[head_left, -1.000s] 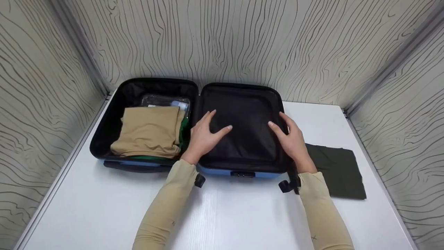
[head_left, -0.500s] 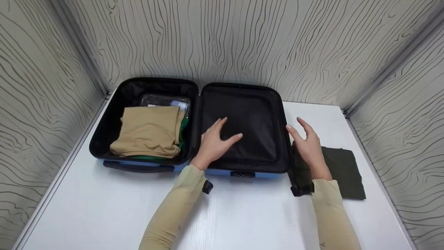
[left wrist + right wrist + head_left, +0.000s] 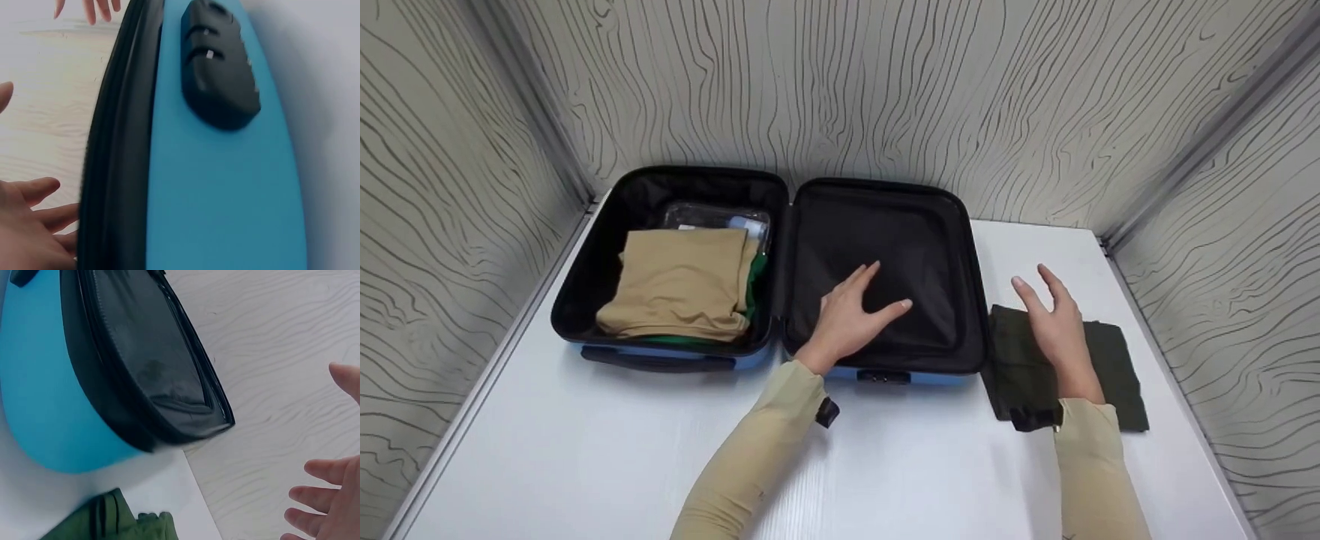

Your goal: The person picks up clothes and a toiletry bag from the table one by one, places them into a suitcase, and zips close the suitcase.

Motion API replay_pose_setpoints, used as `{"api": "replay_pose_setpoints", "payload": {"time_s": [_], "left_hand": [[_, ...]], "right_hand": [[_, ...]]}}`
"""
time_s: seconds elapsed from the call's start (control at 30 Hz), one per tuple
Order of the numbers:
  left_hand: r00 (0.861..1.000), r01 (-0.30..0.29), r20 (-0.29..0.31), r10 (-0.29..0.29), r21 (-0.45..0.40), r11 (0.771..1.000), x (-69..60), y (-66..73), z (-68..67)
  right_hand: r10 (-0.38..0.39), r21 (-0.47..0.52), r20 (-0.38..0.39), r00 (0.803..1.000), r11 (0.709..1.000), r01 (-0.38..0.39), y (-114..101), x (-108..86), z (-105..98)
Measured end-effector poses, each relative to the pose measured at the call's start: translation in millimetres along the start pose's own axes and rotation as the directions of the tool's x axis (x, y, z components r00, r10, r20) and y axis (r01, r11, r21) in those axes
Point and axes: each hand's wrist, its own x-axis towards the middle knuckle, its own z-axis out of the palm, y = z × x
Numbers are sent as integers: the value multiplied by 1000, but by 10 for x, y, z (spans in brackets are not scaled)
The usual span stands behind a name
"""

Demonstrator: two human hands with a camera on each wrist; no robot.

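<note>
A blue suitcase [image 3: 810, 373] with black lining lies spread in two halves on the table. Over its right half hovers my left hand [image 3: 844, 322], thumb and fingers spread, holding nothing. My right hand [image 3: 1057, 326] is above the folded dark green garment [image 3: 1117, 375] to the right of the suitcase; its fingers are also spread and hold nothing. In the left half, a folded tan garment [image 3: 679, 281] rests on a green cloth [image 3: 757, 274]. The left wrist view has the black combination lock [image 3: 219, 73] on the blue shell.
Behind the tan garment, a clear case [image 3: 697, 216] with a light blue item sits in the left half. The white table [image 3: 930, 457] stands between wood-grain patterned walls [image 3: 840, 90] at the back and sides. A black handle [image 3: 656, 360] is on the left half's front.
Both hands have moved right and a little nearer. The right hand has left the suitcase's right edge and come over the dark green garment. Suitcase and clothes stay where they were.
</note>
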Motion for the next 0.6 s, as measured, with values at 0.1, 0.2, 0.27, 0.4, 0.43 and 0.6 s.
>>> {"api": "replay_pose_setpoints", "payload": {"time_s": [0.1, 0.2, 0.27, 0.4, 0.43, 0.6], "left_hand": [[1000, -3, 24, 3, 17, 1000, -6, 33, 64], [999, -5, 46, 4, 20, 1000, -5, 84, 128], [998, -12, 57, 11, 17, 1000, -1, 123, 162], [997, -39, 71, 38, 13, 999, 28, 213, 211], [996, -48, 71, 47, 14, 999, 40, 240, 219], [995, -68, 76, 66, 23, 997, 115, 369, 245]], "right_hand": [[19, 0, -7, 1000, 1000, -19, 44, -8, -40], [34, -7, -18, 999, 999, -34, 84, -13, -98], [42, -5, -27, 999, 999, -42, 112, -17, -135], [53, 3, -39, 998, 999, -53, 163, -32, -205], [57, 7, -41, 998, 998, -57, 174, -37, -222], [86, 9, -47, 995, 996, -85, 217, -54, -295]]}}
